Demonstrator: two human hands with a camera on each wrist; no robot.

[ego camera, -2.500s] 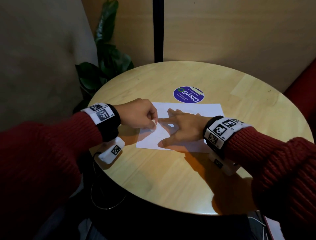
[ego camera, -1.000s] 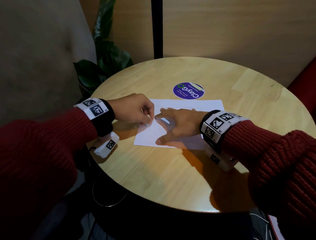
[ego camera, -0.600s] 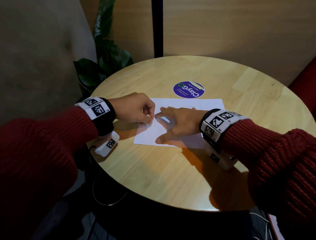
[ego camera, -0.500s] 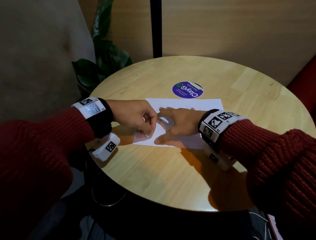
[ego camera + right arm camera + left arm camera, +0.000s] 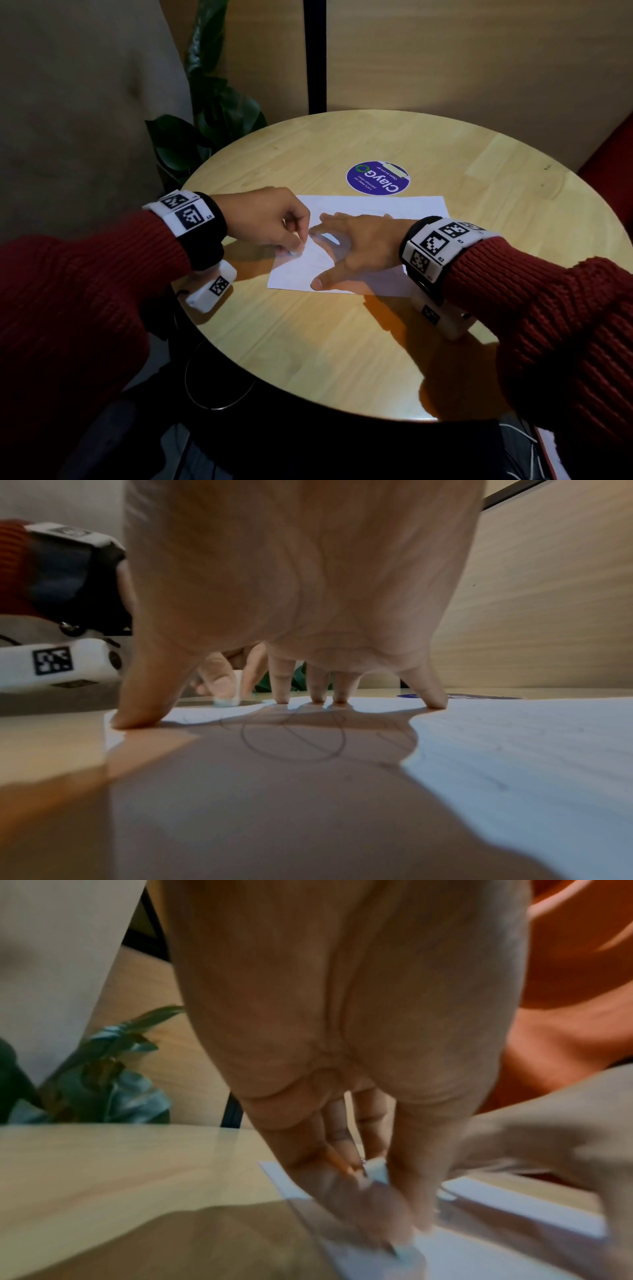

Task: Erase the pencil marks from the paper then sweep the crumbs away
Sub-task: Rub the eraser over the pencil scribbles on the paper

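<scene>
A white sheet of paper (image 5: 404,209) lies on the round wooden table (image 5: 342,335). My left hand (image 5: 274,222) pinches a small white eraser (image 5: 294,253) and holds its tip down on the paper's left part. The eraser (image 5: 227,693) shows between thumb and finger in the right wrist view, and blurred (image 5: 407,1254) in the left wrist view. My right hand (image 5: 356,246) lies spread on the paper, fingertips (image 5: 282,699) and thumb pressing it flat. Looping pencil marks (image 5: 294,737) run across the paper (image 5: 531,737) under the right palm. No crumbs can be made out.
A round purple sticker (image 5: 377,178) sits on the table just beyond the paper. A leafy plant (image 5: 205,130) stands past the table's left rim. Wood-panel wall with a black post (image 5: 315,54) rises behind. A red seat (image 5: 613,154) is at the right.
The left hand with the eraser has slid back and forth over the paper's left part, first toward me, now slightly away again. The right hand has stayed pressed on the sheet.
</scene>
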